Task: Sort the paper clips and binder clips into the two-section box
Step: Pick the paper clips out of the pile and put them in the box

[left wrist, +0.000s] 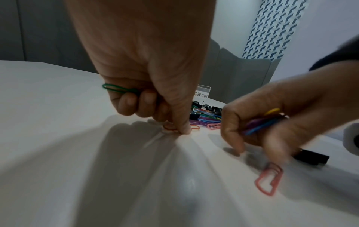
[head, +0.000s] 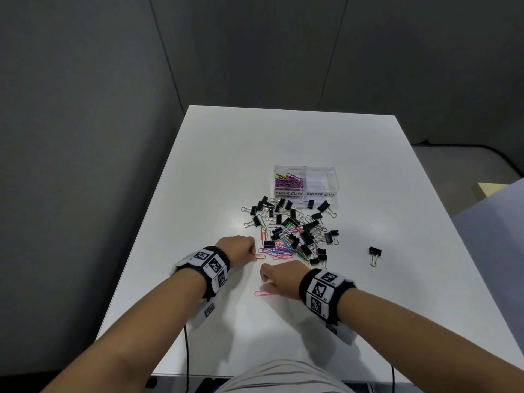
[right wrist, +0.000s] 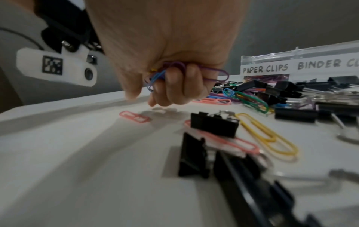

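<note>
Left hand [left wrist: 147, 79] down on the desk [head: 215, 154], fingers curled round a green paper clip [left wrist: 116, 89], fingertip pinning a red clip [head: 258, 256]. Right hand [right wrist: 169, 61] has its grip clenched on a bunch of coloured clips [right wrist: 180, 70], above a pink clip [head: 263, 293]. The mixed pile [head: 292, 231] lies just before the two-section box [head: 306, 181], its paper-clip section partly filled.

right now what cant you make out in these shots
- How many paper clips the right hand holds: curled fingers cover the bundle in the right wrist view.
- Left hand: whether it has lifted the red clip; the fingertip hides it in the left wrist view.
- Binder clips section of the box: contents too small in the head view.
</note>
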The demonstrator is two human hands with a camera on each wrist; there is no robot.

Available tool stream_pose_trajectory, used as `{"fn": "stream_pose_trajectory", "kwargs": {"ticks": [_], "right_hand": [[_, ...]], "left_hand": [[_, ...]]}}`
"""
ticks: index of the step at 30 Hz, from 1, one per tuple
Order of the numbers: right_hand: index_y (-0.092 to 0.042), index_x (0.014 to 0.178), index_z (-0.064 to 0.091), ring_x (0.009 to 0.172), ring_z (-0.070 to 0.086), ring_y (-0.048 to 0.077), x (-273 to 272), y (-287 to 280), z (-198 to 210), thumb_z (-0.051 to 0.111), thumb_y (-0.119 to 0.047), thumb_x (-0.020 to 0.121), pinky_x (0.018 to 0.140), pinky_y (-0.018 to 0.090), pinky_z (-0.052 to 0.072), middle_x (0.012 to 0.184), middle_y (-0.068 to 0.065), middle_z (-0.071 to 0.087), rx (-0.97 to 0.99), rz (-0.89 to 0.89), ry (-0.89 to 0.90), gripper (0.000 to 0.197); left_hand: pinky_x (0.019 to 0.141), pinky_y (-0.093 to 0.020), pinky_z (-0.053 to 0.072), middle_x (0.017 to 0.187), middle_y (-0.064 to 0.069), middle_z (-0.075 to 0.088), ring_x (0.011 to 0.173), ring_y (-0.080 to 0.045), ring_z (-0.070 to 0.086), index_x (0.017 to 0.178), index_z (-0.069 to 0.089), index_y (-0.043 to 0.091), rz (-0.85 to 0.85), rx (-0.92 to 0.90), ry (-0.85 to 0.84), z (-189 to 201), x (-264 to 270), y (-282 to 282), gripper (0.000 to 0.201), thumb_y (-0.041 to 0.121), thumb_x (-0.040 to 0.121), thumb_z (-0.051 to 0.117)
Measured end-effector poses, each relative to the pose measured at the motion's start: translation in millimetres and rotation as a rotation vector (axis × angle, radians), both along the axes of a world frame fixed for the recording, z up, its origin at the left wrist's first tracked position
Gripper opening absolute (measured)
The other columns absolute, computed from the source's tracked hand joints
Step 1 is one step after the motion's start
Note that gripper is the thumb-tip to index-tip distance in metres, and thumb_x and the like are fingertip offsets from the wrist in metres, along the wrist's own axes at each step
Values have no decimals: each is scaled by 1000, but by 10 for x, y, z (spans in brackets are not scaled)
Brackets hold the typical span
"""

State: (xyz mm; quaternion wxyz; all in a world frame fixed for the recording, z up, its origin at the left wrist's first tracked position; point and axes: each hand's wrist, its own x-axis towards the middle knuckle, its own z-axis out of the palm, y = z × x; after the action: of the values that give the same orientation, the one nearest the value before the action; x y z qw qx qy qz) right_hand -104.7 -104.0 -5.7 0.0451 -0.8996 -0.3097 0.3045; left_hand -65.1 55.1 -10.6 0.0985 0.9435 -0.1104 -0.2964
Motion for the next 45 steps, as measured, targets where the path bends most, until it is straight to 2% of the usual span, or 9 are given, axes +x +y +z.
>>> {"fn": "stream_pose_trajectory", "kwargs": {"ticks": [5,11,14,17,21,29,31,35,45], "right_hand": [[-7,115,50,99,62,33,22,4,-20,45,-35,95,82,36,45,110,16,65,-23,28,-40,35],[-3,110,51,97,63,34,147,-123,38,43,-22,92,80,36,47,108,16,65,-61,56,-92,27],[-6,102,51,84,60,29,320,-204,123,41,-23,92,72,33,45,99,14,65,-44,-10,-77,22],[-12,98,49,72,50,19,636,-324,247,40,-24,94,68,29,48,84,3,57,11,-154,-70,16],[-14,99,43,60,42,6,1235,-509,402,39,-25,97,55,16,38,71,-7,44,63,-347,-80,11],[-6,104,51,82,52,23,2166,-417,572,43,-19,94,71,31,43,101,11,59,61,-441,-140,18],[-5,114,52,96,57,29,2278,-334,529,45,-16,93,81,36,46,115,15,60,56,-427,-133,25],[-8,127,49,116,53,29,2332,-221,443,52,-13,91,92,34,45,128,15,55,38,-349,-74,36],[-5,111,61,100,60,25,2080,-688,458,47,-5,92,86,29,44,112,12,65,418,-509,-229,23]], "left_hand": [[74,-33,39,108,-14,64,85,-25,53,94,48,12,-48,5,16,10,11,-18,16,24,97,38],[68,-30,29,75,-10,49,74,-23,41,85,34,8,-70,-36,-41,153,148,-4,18,20,99,30],[66,-31,29,62,-1,36,72,-24,41,83,36,8,-103,-17,-101,235,310,-22,19,20,97,32],[62,-29,31,69,-6,47,66,-23,43,86,44,8,-115,-42,-148,306,524,-25,23,22,97,32],[56,-29,29,61,2,40,65,-22,44,84,42,10,-118,-22,-216,405,867,-37,20,21,97,32],[59,-28,29,60,-1,37,58,-19,37,70,39,8,-72,46,-142,522,1406,-129,34,24,98,28],[62,-29,32,62,-2,41,59,-19,39,68,41,8,-74,46,-143,540,1489,-153,40,27,100,27],[83,-35,45,103,-10,65,93,-27,58,105,62,7,-100,33,-113,567,1572,-181,36,28,100,34],[93,-37,42,129,-7,55,116,-26,53,127,51,16,-172,-72,-225,549,1734,-472,34,16,97,33]]}}
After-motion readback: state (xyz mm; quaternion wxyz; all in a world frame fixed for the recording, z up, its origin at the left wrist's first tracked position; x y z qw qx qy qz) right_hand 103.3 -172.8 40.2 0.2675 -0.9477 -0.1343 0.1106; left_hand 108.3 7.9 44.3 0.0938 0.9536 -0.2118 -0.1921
